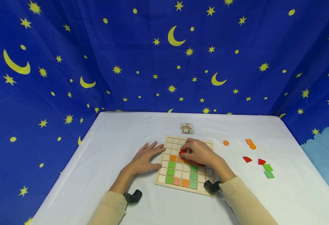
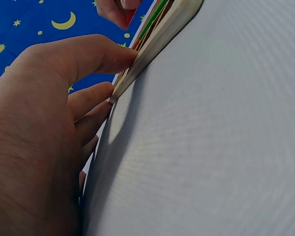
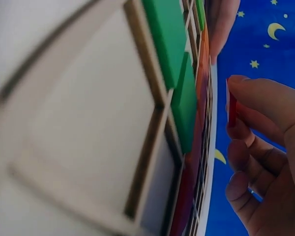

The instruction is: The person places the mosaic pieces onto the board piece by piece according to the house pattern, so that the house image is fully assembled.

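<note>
A wooden grid board [image 1: 178, 173] lies on the white table, its cells partly filled with green, orange, salmon and red tiles. Over the board's upper middle, my right hand [image 1: 201, 152] pinches a red quarter-circle tile [image 3: 231, 105] between thumb and fingers, just above the row of orange tiles [image 1: 173, 158]. My left hand [image 1: 144, 159] has its fingers spread, with thumb [image 2: 123, 60] and fingertips touching the board's left edge. Part of the board's upper right is hidden by the right hand and forearm.
Behind the board lies a small pattern card [image 1: 187, 128]. To the right are an orange circle [image 1: 226, 142], an orange square [image 1: 249, 142] touching another circle [image 1: 252, 146], red quarter-circles [image 1: 247, 159] and green squares [image 1: 268, 167]. A blue star-patterned curtain [image 1: 142, 56] surrounds the table.
</note>
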### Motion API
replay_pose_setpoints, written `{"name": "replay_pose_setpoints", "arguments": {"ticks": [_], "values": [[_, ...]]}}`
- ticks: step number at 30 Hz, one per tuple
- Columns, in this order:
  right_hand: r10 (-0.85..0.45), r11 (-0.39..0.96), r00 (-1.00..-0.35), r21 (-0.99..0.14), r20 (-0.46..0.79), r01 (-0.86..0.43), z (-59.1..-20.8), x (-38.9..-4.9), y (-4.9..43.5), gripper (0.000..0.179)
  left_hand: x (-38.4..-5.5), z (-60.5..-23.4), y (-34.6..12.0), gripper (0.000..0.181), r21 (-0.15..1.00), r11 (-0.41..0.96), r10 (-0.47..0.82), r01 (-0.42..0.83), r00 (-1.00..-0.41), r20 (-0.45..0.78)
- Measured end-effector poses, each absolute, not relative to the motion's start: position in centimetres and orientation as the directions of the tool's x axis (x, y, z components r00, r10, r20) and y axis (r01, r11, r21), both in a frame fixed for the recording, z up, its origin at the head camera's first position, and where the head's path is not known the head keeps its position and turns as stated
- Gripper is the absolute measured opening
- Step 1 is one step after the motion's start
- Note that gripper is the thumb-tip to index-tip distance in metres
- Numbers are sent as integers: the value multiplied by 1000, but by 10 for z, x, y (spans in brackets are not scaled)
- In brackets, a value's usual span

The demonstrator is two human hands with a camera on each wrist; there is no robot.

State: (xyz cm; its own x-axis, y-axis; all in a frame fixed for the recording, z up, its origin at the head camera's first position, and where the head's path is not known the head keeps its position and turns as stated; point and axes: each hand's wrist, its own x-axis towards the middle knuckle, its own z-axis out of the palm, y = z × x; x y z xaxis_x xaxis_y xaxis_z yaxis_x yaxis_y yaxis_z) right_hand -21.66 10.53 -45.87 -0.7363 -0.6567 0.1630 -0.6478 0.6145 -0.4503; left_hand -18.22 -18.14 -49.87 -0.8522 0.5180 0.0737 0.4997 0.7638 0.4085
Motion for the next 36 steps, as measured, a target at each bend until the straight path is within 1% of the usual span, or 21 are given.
{"name": "replay_pose_setpoints", "arguments": {"ticks": [7, 15, 26, 36], "values": [[-668, 626, -732, -431, 134, -650, -457, -219, 94, 24, -182, -500, -182, 71, 402, 778, 502, 482, -863, 62], [-683, 633, -722, -407, 108, -659, -457, -221, 76, 25, -182, -499, -183, 71, 413, 771, 506, 485, -860, 64], [-703, 630, -704, -371, 103, -683, -457, -218, 55, 24, -182, -497, -183, 70, 408, 776, 508, 481, -860, 49], [-719, 643, -694, -348, 35, -683, -458, -215, 38, 29, -182, -498, -183, 71, 415, 771, 510, 483, -859, 52]]}}
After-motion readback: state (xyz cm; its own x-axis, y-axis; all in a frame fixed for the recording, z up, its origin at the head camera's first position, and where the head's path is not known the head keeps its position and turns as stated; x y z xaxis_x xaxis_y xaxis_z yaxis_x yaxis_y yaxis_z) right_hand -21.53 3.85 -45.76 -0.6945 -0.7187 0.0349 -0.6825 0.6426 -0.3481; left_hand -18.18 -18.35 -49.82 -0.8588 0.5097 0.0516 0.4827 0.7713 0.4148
